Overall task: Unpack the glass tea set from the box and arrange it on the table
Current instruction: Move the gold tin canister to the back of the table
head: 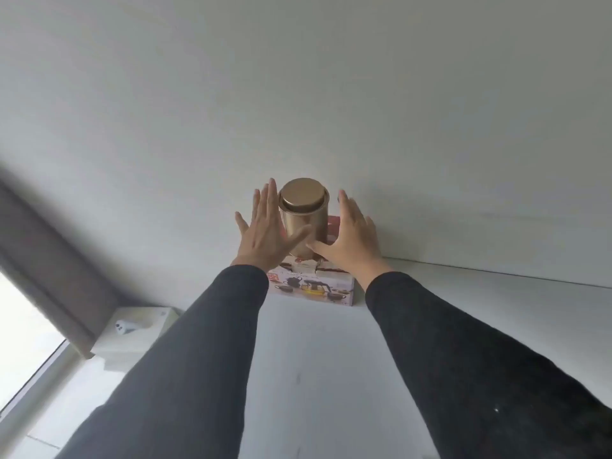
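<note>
Hands reach forward from the bottom of the frame, both in dark sleeves, toward a gold metal canister (pixel 303 217) standing upright at the centre of the picture. The canister sits on top of a printed cardboard box (pixel 314 286), whose front shows photographs of a glass teapot and cups; this is the tea set box, and it rests on a white table (pixel 331 376) against a pale wall (pixel 298 77). The left hand (pixel 265 226) is at the canister's left side with fingers straight and spread, its thumb across the lower front of the tin. The right hand (pixel 351 233) is at the right side, fingers also extended, thumb pointing toward the canister's base. Neither hand is curled around anything; whether the palms already touch the tin is hard to tell from this angle. The canister looks rigid and smooth, likely light but slippery, so a firm squeeze on its straight sides below the lid seems the safest hold. The box is probably light cardboard, yet its glass contents are fragile, so it should stay level and be lifted from its lower edges. At lower left, a grey curtain (pixel 49 260) hangs beside a bright window (pixel 23 326).
</note>
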Motion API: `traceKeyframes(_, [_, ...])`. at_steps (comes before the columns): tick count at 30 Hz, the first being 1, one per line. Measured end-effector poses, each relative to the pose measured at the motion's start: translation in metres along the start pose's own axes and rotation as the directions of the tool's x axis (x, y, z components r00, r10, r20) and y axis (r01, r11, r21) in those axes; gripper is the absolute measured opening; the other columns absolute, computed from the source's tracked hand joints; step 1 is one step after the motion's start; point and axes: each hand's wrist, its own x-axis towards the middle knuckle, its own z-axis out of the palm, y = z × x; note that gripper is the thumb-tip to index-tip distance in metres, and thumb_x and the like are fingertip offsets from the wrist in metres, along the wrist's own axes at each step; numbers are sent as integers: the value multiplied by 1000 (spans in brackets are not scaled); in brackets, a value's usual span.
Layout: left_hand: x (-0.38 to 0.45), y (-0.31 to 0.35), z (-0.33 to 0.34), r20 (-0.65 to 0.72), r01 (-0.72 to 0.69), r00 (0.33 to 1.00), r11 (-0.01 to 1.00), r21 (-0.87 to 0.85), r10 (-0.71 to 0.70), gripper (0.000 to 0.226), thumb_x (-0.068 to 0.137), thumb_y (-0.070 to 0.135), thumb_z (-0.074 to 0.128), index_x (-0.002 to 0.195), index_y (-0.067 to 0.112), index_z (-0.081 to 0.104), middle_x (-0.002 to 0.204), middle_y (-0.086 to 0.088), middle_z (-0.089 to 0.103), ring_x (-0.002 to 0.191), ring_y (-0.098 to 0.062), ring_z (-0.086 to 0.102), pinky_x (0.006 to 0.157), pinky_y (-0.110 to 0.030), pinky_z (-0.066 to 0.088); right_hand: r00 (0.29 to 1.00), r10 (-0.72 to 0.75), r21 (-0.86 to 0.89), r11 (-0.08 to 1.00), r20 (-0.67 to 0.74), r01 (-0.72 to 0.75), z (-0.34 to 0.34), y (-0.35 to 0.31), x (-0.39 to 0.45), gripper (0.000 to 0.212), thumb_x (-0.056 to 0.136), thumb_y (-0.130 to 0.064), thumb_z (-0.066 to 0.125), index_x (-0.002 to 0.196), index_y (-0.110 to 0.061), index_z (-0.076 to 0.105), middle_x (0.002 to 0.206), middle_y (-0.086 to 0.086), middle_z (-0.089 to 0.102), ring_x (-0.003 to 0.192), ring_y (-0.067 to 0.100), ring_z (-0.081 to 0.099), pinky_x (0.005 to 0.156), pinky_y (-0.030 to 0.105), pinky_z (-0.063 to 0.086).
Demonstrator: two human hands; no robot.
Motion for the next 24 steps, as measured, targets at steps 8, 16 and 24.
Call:
traceKeyframes(8, [21,-17,10,52,-39,997,980,-193,50,112,77,68,55,150,22,-17,154,7,33,141,-20,32,117,-57,5,998,61,228,972,-3,-58,19,-18,19,91,64,-44,76,139,-29,28,133,-7,54,120,19,53,101,41,43])
traceKeyframes(16, [16,12,21,10,-144,989,974,-172,148,114,65,83,36,151,23,-8,152,7,34,132,-17,44,116,-51,4,987,120,233,968,-106,-92,-5,-3,0,90,65,-38,80,138,-15,33,128,2,58,116,25,56,98,38,45])
traceKeyframes(24, [-3,148,60,61,-319,934,900,-298,352,115,66,81,40,151,22,-10,157,8,23,142,-14,31,117,-52,1,939,260,154,961,-224,-229,-112,76,-65,88,69,-36,77,141,-18,29,133,0,53,121,23,50,101,35,40])
